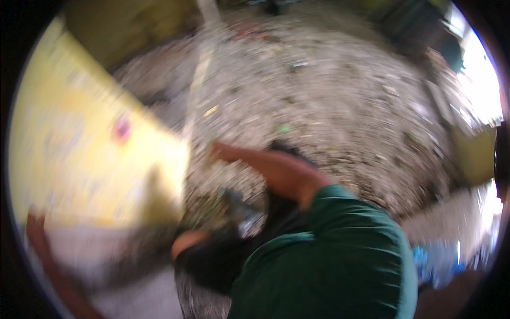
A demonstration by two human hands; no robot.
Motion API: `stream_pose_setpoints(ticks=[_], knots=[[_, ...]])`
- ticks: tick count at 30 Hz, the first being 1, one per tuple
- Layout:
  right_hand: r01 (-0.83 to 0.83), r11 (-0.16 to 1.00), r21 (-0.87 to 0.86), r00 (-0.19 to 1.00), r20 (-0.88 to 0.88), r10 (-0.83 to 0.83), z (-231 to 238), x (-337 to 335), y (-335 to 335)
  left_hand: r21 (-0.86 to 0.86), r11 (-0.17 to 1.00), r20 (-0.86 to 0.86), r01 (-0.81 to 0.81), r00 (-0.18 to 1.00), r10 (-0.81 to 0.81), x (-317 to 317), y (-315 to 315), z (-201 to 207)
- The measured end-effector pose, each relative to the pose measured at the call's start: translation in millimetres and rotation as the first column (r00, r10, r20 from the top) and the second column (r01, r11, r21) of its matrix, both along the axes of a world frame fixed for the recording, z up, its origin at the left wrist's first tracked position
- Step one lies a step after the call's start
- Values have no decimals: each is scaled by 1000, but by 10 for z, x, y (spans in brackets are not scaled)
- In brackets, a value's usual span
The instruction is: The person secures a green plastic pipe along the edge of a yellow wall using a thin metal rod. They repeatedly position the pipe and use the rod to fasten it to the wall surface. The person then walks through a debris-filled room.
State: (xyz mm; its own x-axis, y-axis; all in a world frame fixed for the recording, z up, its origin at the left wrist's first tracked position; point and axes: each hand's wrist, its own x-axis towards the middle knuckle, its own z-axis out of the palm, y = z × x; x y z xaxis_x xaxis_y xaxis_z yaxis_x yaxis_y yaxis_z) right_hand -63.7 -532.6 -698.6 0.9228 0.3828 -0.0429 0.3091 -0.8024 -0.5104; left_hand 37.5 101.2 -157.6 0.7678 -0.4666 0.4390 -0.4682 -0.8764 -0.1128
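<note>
Littered ground [329, 111] spreads around the right hand [219, 151], near the yellow wall [79, 159]; blur hides whether that grip holds anything. A sharp scrap lying there could cut bare skin (none is discernible). The left hand [36, 220], its grip equally unreadable, is beside the wall; if weight rests there, a slip might upset balance.

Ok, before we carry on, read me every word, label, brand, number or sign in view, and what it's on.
None can be read; the picture is badly blurred.
Yellow wall: grey patches and a pink spot, too smeared to tell whether any is writing.
Clear and blue items at lower right: no legible label.
</note>
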Motion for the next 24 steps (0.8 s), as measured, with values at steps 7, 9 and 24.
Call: stream_pose_setpoints(ticks=[7, 9, 24], knots=[[234, 961, 144, 971, -72, -226, 615, -359, 103, 313, 926, 400, -213, 913, 75, -928, -683, -18], [235, 960, 151, 972, -61, -229, 811, -409, 273, 265, 919, 370, -293, 911, 184, -1084, -943, 12], [58, 762, 645, 993, 43, -112, 1733, -68, 3265, 303, 854, 369, -423, 878, 304, -1064, -1076, 99]])
